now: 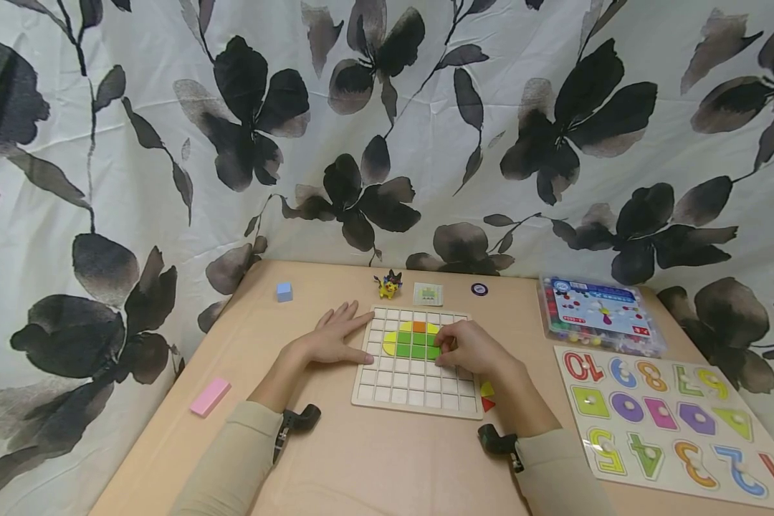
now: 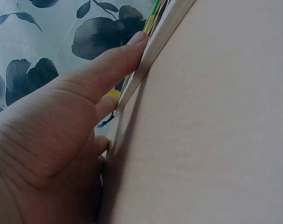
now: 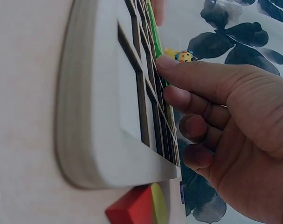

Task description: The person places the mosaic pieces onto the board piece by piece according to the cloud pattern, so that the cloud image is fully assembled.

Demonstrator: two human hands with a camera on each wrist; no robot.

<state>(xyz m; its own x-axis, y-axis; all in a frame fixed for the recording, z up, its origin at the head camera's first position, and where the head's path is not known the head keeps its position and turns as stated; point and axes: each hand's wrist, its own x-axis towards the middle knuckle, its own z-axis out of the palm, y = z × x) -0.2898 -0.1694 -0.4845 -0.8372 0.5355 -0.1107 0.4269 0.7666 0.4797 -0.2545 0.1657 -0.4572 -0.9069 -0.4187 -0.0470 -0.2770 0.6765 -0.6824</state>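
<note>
A white grid board lies on the tan table, with a patch of green, yellow and orange tiles in its upper rows. My left hand lies flat on the table, its thumb pressed against the board's left edge. My right hand sits on the board with its fingers curled, and the index fingertip is on a green tile at the right end of the patch. A red piece and a yellow piece lie just off the board's right lower corner.
A blue cube, a yellow figurine, a small card and a dark disc sit behind the board. A pink block lies at left. At right are a plastic bead box and a number puzzle.
</note>
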